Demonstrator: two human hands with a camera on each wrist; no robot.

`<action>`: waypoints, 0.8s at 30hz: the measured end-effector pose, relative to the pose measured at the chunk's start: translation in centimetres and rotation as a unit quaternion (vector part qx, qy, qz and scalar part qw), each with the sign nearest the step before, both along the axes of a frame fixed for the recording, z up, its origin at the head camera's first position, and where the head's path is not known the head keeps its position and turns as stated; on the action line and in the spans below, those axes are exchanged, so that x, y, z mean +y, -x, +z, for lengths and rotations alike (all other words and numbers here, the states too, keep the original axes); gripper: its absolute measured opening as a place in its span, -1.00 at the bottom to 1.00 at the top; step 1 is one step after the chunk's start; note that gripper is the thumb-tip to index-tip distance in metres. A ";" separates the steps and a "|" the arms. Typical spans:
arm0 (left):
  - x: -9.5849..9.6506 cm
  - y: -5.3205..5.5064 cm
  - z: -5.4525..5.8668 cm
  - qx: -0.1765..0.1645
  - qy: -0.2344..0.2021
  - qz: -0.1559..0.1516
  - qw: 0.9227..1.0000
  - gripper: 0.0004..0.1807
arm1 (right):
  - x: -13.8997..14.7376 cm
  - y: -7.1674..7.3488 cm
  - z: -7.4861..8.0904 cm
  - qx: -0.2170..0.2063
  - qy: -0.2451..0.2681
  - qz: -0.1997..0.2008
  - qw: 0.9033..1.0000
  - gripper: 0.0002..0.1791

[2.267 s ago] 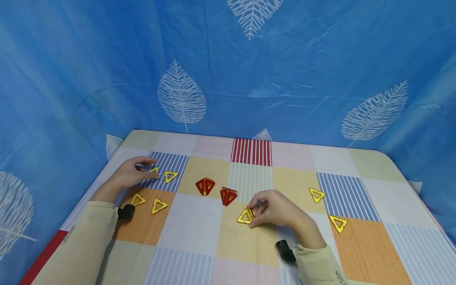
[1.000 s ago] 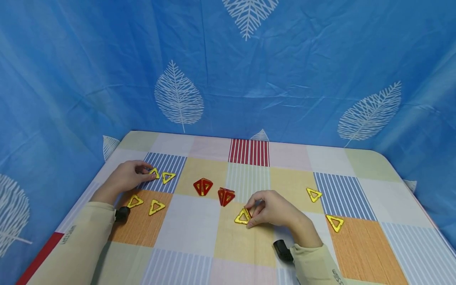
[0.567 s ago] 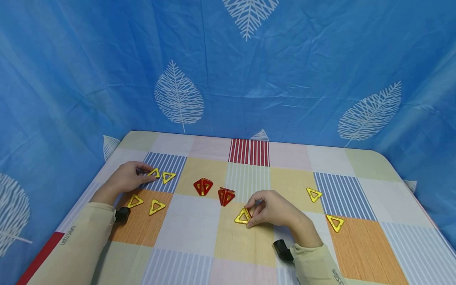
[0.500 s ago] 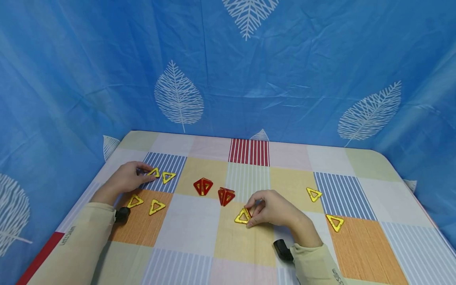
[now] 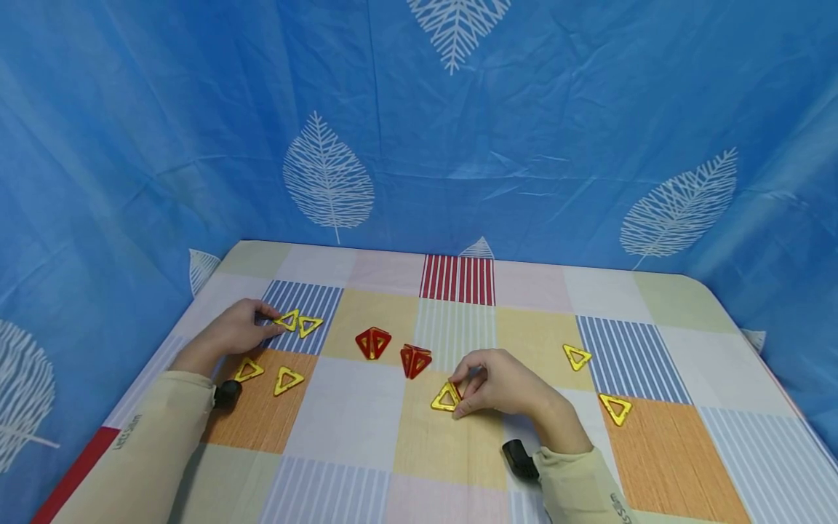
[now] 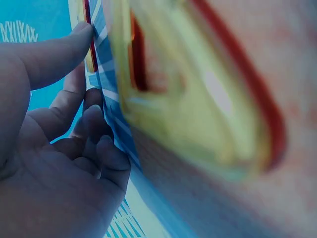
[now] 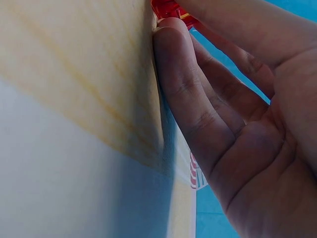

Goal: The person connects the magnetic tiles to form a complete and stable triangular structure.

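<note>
My left hand (image 5: 238, 327) is at the table's left side, thumb and forefinger apart by the near corner of a yellow triangular magnetic tile (image 5: 296, 321). In the left wrist view the thumb reaches the edge of a tile (image 6: 90, 54). A second yellow tile (image 5: 309, 326) lies right against it. My right hand (image 5: 500, 382) pinches a yellow triangular magnetic tile (image 5: 445, 407) low at the table's middle. Something red shows at those fingertips; in the right wrist view a red edge (image 7: 171, 9) shows there, mostly hidden by fingers.
Two red peaked pieces (image 5: 374, 343) stand near the middle. Two yellow tiles (image 5: 288, 391) lie by the left wrist, one partly beside the black wrist camera (image 5: 227, 394). Two more tiles (image 5: 615, 420) are on the right. A blue leaf-print curtain (image 5: 419, 182) closes the back.
The yellow tile at my left hand has slid right to meet its neighbour, while the left fingers have drawn back slightly from it. My right hand stays still on its tile.
</note>
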State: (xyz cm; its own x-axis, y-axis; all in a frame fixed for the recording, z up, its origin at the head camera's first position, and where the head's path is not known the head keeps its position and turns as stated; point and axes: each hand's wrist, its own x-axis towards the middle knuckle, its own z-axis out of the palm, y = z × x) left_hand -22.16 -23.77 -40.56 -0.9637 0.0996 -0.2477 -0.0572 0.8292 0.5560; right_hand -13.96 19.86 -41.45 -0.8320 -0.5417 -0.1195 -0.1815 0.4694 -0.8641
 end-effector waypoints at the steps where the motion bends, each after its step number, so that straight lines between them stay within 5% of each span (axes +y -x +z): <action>1: 0.0 0.0 0.0 0.003 -0.001 -0.004 1.000 -0.55 | 0.0 0.0 0.0 0.000 0.000 0.000 1.000 -0.65; 8: 0.1 0.2 0.0 0.010 0.005 -0.022 1.000 -0.26 | 0.0 0.0 -0.1 0.006 -0.004 0.001 1.000 -0.65; 24: 1.1 -0.3 0.4 0.031 0.001 0.016 0.999 -0.44 | 0.0 0.0 -0.2 0.009 0.002 0.001 1.000 -0.65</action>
State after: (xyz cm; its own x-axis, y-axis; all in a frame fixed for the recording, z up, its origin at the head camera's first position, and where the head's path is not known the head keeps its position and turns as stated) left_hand -21.85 -22.69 -40.18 -0.9798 0.0672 -0.1883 -0.0503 0.8284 0.5578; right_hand -13.95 19.91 -41.63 -0.8325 -0.5444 -0.1031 -0.1978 0.4658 -0.8625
